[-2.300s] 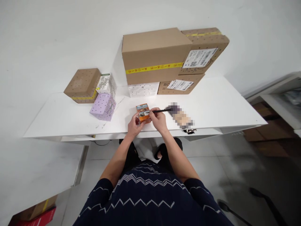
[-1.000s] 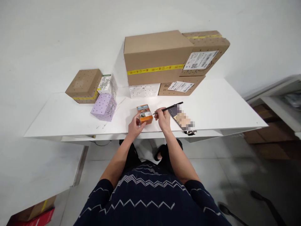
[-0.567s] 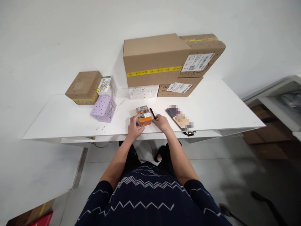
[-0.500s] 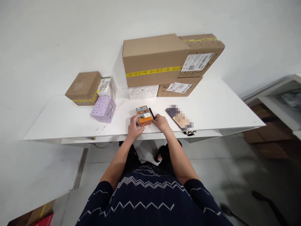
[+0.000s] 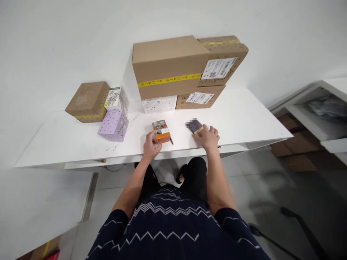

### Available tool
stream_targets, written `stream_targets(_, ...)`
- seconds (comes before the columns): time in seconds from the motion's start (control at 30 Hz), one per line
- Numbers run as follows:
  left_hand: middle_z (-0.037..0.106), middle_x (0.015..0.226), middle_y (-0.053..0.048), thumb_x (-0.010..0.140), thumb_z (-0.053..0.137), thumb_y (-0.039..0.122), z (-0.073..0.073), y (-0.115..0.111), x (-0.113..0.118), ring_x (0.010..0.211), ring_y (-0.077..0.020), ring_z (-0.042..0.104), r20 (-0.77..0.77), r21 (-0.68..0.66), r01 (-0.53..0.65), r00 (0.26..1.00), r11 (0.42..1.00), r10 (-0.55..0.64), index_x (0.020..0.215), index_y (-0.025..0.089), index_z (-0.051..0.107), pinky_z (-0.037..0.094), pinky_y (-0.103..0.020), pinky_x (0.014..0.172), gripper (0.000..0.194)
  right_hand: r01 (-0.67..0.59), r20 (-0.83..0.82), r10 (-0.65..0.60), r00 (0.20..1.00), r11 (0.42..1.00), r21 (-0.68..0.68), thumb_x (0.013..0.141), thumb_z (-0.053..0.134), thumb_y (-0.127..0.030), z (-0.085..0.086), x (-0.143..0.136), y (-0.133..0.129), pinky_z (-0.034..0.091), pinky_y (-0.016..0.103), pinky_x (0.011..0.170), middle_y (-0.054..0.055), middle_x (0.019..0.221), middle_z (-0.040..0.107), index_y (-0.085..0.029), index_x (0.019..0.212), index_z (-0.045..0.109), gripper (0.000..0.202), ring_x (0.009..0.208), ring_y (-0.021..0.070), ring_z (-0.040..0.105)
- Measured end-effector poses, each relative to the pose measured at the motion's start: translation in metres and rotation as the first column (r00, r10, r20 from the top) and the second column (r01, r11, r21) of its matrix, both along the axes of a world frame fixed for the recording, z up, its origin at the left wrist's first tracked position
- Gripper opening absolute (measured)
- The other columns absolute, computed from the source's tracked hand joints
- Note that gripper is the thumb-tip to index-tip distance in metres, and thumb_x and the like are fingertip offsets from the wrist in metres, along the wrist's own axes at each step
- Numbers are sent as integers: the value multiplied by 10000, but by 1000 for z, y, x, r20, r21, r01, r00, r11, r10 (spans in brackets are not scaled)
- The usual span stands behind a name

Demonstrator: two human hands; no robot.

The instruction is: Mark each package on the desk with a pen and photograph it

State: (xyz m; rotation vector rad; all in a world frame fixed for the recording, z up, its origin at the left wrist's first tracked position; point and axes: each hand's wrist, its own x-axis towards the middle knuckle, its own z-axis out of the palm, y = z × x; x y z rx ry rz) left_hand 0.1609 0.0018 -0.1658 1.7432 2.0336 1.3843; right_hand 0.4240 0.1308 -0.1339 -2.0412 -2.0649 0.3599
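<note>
A small orange and blue box [image 5: 162, 131] lies near the front edge of the white table, left of centre. My left hand [image 5: 151, 145] grips its near left corner, thumb at the front and fingers along the side. Against the box's right side lies a dark pen [image 5: 171, 141], touched by neither hand. Farther right, my right hand [image 5: 208, 138] is wrapped over the near part of a dark flat phone [image 5: 194, 125], hiding much of it; part of the phone is pixelated.
Large brown cartons [image 5: 170, 68] are stacked at the back over a white box [image 5: 159, 104]. On the left of the table [image 5: 238, 119] are a brown carton [image 5: 88, 99], a white box [image 5: 114, 99] and a purple box [image 5: 112, 124]. A shelf [image 5: 306, 112] stands at right.
My right hand has let go of the pen and moved right onto the phone. The pen now lies beside the orange box. My left hand has stayed at the box; the view has shifted slightly.
</note>
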Motion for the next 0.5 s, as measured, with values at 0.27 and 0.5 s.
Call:
stream_targets(0.27,551,1281,-106,743,649,182,-2,0,0,684,-108,552,-23,20,8,1000,1000,-7,1392,230,411,520,-285,672,693,-41,-18,41,999,999,-27,832,577,-498,-3,5,-10,377,489,972,191,1376,537,-172,1408,487,667,1216,383,442)
stream_targets(0.5,545,1284,-103,742,635,173,0,-1,0,682,-103,549,-15,10,7,1000,1000,-7,1393,231,411,521,-282,685,690,8,-285,-17,958,999,-32,751,659,-476,1,8,-37,405,506,996,210,1286,607,-141,1420,489,768,1208,374,506)
